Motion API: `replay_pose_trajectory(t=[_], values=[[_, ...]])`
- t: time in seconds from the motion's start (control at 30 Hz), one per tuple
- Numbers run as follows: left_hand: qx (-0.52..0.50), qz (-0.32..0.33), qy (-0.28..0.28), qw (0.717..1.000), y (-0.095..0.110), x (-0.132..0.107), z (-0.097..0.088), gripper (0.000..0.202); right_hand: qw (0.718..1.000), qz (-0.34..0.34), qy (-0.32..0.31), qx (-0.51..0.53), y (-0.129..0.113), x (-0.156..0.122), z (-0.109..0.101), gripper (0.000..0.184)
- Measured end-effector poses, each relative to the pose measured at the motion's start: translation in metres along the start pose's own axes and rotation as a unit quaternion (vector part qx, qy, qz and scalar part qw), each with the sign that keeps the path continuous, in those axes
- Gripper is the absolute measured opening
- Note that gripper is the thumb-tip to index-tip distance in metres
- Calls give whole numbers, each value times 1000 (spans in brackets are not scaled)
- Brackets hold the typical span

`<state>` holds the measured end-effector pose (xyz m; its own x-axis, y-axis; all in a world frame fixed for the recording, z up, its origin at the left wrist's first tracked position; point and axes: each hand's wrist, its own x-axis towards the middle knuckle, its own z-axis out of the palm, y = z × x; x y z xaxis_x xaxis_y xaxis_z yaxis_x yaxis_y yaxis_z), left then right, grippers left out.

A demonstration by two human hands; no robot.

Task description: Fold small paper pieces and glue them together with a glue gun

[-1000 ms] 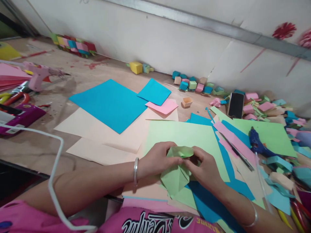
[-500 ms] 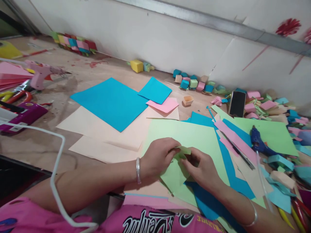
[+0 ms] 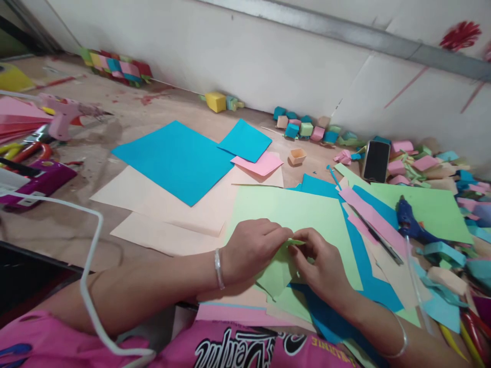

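A small folded piece of light green paper (image 3: 282, 271) is pinched between my two hands, low in the middle of the view. My left hand (image 3: 255, 250) closes over its upper left edge, fingers bent on top. From the other side my right hand (image 3: 320, 260) grips the upper right corner between thumb and fingers. Part of the fold is hidden behind the fingers. Beneath both hands lies a large light green sheet (image 3: 291, 207), overlapping blue paper (image 3: 378, 296) on the right.
Left stand a pink glue gun (image 3: 61, 115) and a white cable (image 3: 95, 245). Blue sheets (image 3: 172, 158) and peach sheets (image 3: 161, 235) lie ahead. To the right are a cutter knife (image 3: 379, 243), blue glue gun (image 3: 410, 222), phone (image 3: 376, 161) and many paper boxes (image 3: 433, 163).
My left fingers have slid right along the paper's top edge, closer to my right hand. The upper flap now shows as a thin edge. The surroundings stay put.
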<state>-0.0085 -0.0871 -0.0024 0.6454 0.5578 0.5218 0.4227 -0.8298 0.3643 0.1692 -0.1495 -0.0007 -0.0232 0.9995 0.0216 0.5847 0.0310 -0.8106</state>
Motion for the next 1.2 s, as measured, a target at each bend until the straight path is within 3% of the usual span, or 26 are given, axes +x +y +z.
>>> replay_pose_trajectory(t=[0.17,0.33,0.47,0.63,0.7,0.87,1.2], values=[[-5,-18,-8,1000,0,0,1,20,996,-56,27,-62,1,3,-2,8],[-91,-12,-28,995,0,-1,-3,22,991,-99,52,-69,4,1,-1,9],[-194,-98,-65,974,5,6,-10,10,987,-135,43,-75,4,2,-2,13],[-351,-253,-52,900,9,14,-16,32,993,-9,110,-34,8,9,-6,10],[-348,-272,-58,895,7,13,-14,28,993,25,118,0,10,13,-7,11],[-301,-257,-58,916,3,9,-6,12,995,24,95,28,10,16,-7,13],[-314,-231,-64,919,8,8,-5,17,994,-16,106,-19,9,16,-8,13]])
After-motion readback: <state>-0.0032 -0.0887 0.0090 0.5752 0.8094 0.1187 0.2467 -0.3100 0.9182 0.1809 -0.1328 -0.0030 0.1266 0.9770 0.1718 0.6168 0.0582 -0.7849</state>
